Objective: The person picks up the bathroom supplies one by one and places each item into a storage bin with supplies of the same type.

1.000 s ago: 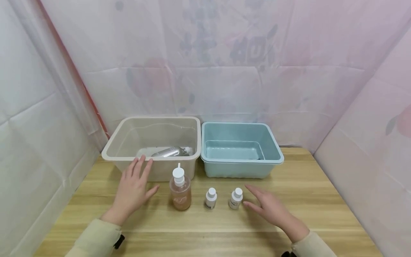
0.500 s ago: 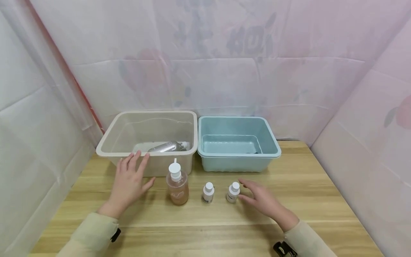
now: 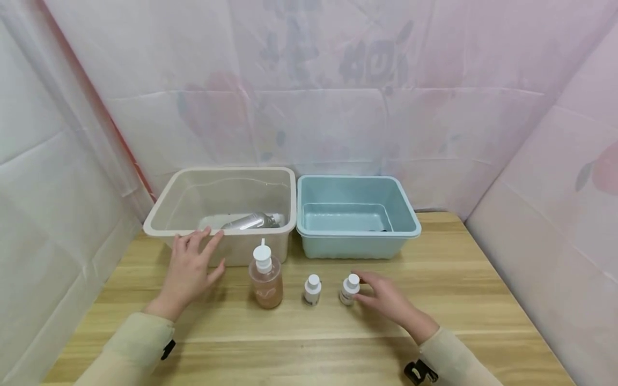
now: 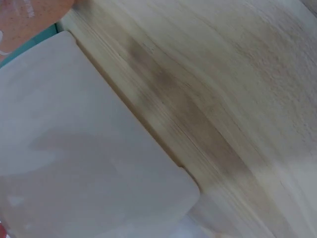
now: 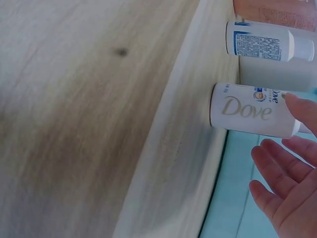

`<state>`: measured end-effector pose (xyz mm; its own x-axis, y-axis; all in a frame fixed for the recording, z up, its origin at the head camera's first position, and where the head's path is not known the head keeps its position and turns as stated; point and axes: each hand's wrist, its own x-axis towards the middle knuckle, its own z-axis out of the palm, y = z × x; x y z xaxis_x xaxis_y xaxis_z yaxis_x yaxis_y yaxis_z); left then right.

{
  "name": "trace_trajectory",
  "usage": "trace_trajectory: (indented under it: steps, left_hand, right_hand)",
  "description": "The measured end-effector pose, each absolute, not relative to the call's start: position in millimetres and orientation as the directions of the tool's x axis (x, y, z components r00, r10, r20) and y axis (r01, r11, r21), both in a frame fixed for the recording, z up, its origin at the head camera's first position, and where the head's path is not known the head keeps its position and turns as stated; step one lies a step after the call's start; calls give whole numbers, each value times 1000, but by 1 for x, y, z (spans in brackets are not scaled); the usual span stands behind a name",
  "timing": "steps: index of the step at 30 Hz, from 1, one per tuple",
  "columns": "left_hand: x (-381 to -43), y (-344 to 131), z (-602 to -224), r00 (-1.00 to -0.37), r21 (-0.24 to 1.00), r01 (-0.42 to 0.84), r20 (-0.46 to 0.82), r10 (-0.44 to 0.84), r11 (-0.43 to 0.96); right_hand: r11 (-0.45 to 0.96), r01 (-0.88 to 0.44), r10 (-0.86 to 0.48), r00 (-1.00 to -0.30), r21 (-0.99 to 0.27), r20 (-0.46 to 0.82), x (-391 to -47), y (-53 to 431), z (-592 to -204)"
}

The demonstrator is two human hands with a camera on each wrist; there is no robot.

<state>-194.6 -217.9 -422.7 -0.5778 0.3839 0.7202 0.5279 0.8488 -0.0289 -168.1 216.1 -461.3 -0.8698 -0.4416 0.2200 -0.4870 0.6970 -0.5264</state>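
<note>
In the head view, my right hand (image 3: pixel 388 305) is at a small white bottle (image 3: pixel 347 295) that stands upright on the table. Its thumb and index finger pinch the bottle near the cap. The right wrist view shows "Dove" on this bottle (image 5: pixel 252 111), with the other fingers (image 5: pixel 277 173) spread loosely beside it. My left hand (image 3: pixel 188 271) rests its extended fingertips at the front rim of a beige basin (image 3: pixel 232 249). A clear bottle (image 3: pixel 251 221) lies inside that basin. The left wrist view holds only the basin's wall (image 4: pixel 94 144) and the tabletop, no hand.
A second small white bottle (image 3: pixel 312 292) and a pump bottle of amber liquid (image 3: pixel 267 287) stand left of the Dove bottle. Behind them, a light blue basin (image 3: pixel 357 247) sits beside the beige one. Patterned sheeting (image 3: pixel 328 123) encloses the wooden table (image 3: pixel 289 359).
My right hand has moved left and its thumb and index finger have closed in around the Dove bottle. The left hand has stayed at the beige basin's rim. The head view has shifted slightly.
</note>
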Motion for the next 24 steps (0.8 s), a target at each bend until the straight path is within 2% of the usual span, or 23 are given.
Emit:
trace_trajectory:
  steps: [4,10,14,19,24]
  left_hand:
    - [-195,-218,-422,-576,-31,531,719,388,847]
    - [-200,-224,-422,-540,-57,559,732,415,827]
    - [-201,-226,-422,-514,-75,575,742,431,814]
    - [-202,-225,-419,-525,-58,585,733,432,809]
    - [-203,-223,-418,-524,-45,583,743,418,811]
  right_hand:
    - [688,-497,-447,-864,-529,230,-168,214,-466]
    - [700,-487,-440,-870,-522,221,-167,210,-470]
    - [670,-473,-443,-873,-572,203,-167,210,-472]
    - [622,-441,-445,-879,-647,172,-168,211,-474]
    - [602,-436,-445,-879,-669,171,-169,212,-474]
